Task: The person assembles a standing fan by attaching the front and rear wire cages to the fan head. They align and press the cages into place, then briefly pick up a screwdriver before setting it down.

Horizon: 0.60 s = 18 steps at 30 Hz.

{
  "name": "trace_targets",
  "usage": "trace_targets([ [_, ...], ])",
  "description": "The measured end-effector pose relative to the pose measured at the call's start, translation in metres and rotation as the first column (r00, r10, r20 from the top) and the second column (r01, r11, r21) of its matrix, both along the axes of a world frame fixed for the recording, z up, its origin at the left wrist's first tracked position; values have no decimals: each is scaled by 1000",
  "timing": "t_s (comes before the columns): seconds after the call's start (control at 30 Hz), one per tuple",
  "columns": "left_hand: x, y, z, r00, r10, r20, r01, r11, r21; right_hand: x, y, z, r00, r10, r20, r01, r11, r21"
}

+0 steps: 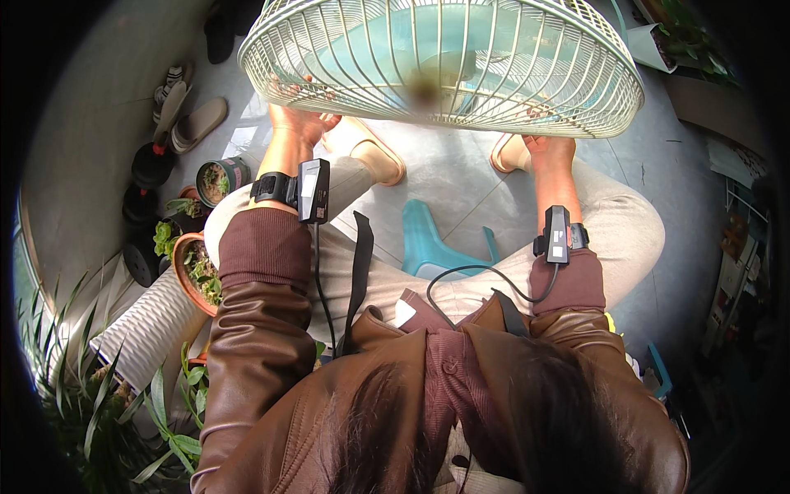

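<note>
An electric fan head [443,70] fills the top of the head view, with a cream wire guard and translucent pale-blue blades inside. My left hand [298,123] grips the lower left edge of the guard; some of its fingertips show through the wires. On the lower right edge my right hand [550,146] holds the same guard from below, its fingers partly hidden by the wires. The fan's dark hub looks blurred. Both forearms reach forward, each with a black box strapped at the wrist.
A turquoise plastic stool [424,239] shows between my legs. To the left are potted plants [197,263], a white ribbed planter [152,329], black weights [153,165] and sandals [200,125]. Cluttered shelves [732,263] line the right. Grey tiles [448,177] cover the floor.
</note>
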State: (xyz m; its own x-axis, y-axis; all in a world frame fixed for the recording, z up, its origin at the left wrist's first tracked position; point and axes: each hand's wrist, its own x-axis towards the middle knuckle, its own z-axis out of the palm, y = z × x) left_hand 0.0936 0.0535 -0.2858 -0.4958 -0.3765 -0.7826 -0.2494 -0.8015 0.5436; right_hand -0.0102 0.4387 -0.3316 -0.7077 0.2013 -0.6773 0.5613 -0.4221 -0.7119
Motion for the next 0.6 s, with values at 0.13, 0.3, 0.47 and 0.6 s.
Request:
trace_targets([
  [0.13,0,-3,-2,1000,-5,-8,5,1000,2,-1,-3,2,999,-8,-40,8,1000,16],
  [0.3,-1,-1,-4,1000,3,-1,-3,1000,-22,-3,-6,5,997,-45,-69,46,999,12],
  [0.47,-2,2,-2,1000,8,-25,-9,998,-64,-2,-7,4,990,-46,-137,48,999,13],
  [0.6,-3,3,-4,999,7,-35,-9,998,-67,-2,-9,6,987,-42,-154,39,999,-22],
])
